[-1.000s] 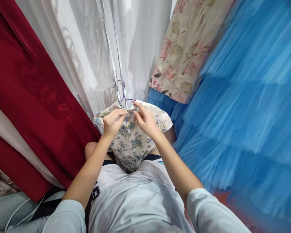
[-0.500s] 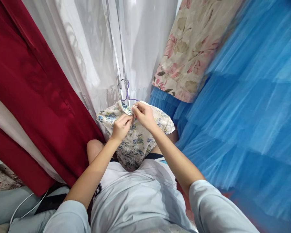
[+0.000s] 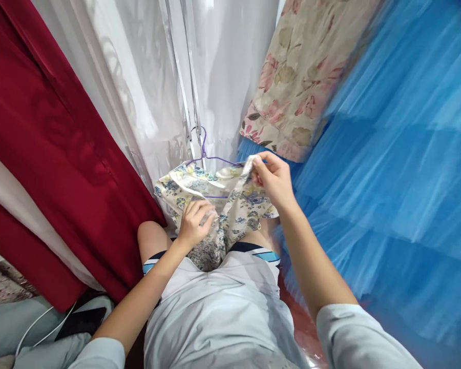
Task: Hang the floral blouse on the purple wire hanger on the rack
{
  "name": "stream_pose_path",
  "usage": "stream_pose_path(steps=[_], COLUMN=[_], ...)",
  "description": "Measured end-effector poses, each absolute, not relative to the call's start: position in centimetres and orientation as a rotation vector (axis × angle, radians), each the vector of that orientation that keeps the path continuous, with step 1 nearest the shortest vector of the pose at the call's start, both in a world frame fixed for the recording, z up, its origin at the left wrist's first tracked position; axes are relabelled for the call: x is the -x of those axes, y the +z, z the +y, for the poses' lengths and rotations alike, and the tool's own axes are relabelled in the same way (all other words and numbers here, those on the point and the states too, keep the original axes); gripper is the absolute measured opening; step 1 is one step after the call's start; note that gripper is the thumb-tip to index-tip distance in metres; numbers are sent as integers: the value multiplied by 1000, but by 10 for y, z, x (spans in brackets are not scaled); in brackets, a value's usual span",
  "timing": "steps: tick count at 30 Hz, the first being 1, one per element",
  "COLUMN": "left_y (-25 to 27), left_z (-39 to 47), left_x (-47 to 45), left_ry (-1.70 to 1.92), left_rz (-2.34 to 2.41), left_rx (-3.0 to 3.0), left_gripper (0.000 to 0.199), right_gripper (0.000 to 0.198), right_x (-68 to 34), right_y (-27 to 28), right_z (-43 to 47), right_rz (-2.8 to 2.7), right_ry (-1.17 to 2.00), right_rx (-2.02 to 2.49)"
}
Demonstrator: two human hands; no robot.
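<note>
A white shirt with blue and yellow flowers (image 3: 179,197) hangs on a thin purple hanger (image 3: 218,159) above my lap. Its front is parted at the neck, and the hanger's lower bar shows in the gap. My right hand (image 3: 274,177) is closed on the shirt's collar edge, pinching it between thumb and fingers and drawing it up to the right. My left hand (image 3: 195,223) lies against the other front panel, below the neckline, with thumb and fingers apart. The lower part of the shirt drops between my thighs.
White metal poles (image 3: 194,102) stand behind the hanger, before a white curtain (image 3: 230,66). Dark red cloth (image 3: 69,154) hangs on the left. A pink floral cloth (image 3: 288,92) and tiered blue tulle (image 3: 388,169) hang on the right. A dark phone-like object (image 3: 80,324) and white cable lie lower left.
My hands were together at the shirt's closed neckline. My right hand has moved right with the collar edge, spreading the front; my left hand has dropped slightly and its fingers have loosened.
</note>
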State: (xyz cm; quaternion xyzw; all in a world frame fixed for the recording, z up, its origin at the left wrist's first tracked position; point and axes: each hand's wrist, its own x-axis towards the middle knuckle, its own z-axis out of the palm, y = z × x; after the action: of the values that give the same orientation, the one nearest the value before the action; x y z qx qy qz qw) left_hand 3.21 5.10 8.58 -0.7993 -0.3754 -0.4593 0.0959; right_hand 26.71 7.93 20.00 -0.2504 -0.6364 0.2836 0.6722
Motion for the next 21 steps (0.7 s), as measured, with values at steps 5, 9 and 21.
stream_pose_path(steps=[5, 9, 21], left_y=[124, 119, 107], left_z=[73, 85, 149], left_x=[-38, -15, 39], left_ry=[-1299, -1370, -1905], left_rz=[-1286, -1438, -1754], left_rx=[2130, 1943, 2220], left_gripper=[17, 14, 53], right_gripper=[27, 23, 18], right_x=[-323, -353, -246], right_y=[173, 138, 62], right_z=[76, 93, 64], right_rz=[-1277, -1101, -790], right_ry=[666, 824, 1913], right_rx=[621, 647, 530])
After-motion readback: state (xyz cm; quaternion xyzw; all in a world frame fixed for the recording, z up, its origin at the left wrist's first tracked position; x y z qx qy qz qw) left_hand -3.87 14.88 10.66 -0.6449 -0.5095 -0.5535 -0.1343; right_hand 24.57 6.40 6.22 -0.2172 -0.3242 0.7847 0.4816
